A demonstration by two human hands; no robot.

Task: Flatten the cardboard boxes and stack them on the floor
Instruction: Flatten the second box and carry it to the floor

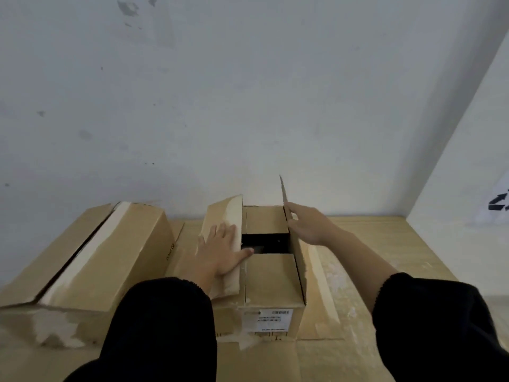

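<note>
An unflattened taped box (110, 257) lies left. The left hand (220, 252), fingers spread, presses the middle box's (271, 282) left flap (224, 224) outward. The right hand (308, 230), fingers straight, steadies the upright right flap (299, 261). Leftover tape could resist and tear a flap.

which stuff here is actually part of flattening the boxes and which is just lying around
Part of the job:
- middle box, with the left hand flat on its left flap and the right hand against its raised right flap
- closed box to the left
- flat cardboard underneath

Just lying about:
- white sheet with black marks by the right wall
</note>
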